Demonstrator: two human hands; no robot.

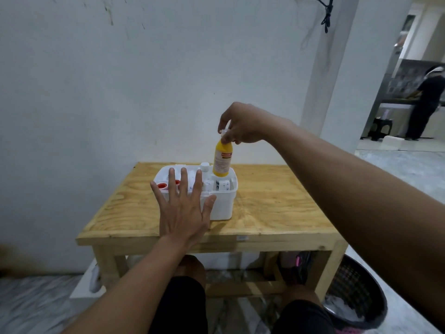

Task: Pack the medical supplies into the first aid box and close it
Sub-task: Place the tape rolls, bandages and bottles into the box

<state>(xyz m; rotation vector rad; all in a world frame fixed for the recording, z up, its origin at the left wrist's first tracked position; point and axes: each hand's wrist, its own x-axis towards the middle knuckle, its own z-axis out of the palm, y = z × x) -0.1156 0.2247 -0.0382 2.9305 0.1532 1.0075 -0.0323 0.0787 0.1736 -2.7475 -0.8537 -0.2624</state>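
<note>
A white first aid box [224,203] stands open on a wooden table [277,208]. Inside it I see red-capped containers [162,186], a white-capped bottle [205,167] and white packets [222,184]. My right hand [243,124] grips the white cap of a yellow bottle [222,160], which stands upright with its base at the box's back right corner. Spread flat with fingers apart, my left hand [185,208] rests against the box's front left side and hides part of its contents. No lid is in view.
The table stands against a white wall. A dark laundry basket [356,295] sits on the floor at the lower right, and shoes [296,268] lie under the table. My knees are below the table's front edge. Another person stands far off at the right.
</note>
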